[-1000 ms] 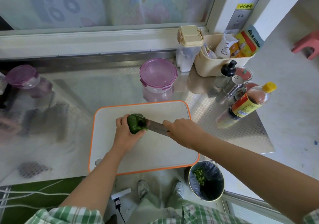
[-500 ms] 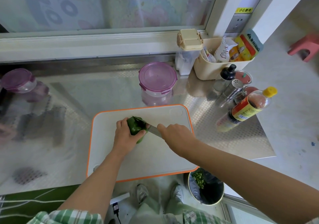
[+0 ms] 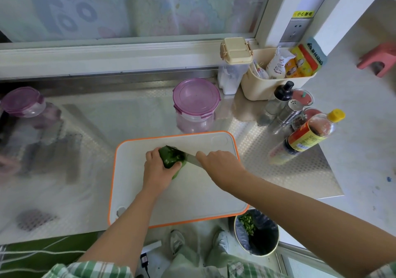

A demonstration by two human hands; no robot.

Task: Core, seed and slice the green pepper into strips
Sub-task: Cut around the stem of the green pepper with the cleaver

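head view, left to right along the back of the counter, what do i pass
purple-lidded jar → purple-lidded tub → cream-lidded canister → cream basket of packets

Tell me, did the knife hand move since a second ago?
Yes. The right hand with the knife slid left across the cutting board, away from its right edge, toward the green pepper.

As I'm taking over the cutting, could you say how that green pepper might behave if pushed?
The green pepper looks rounded and glossy, so it may roll or slip on the cutting board. The left hand grips it, suggesting it needs steadying.
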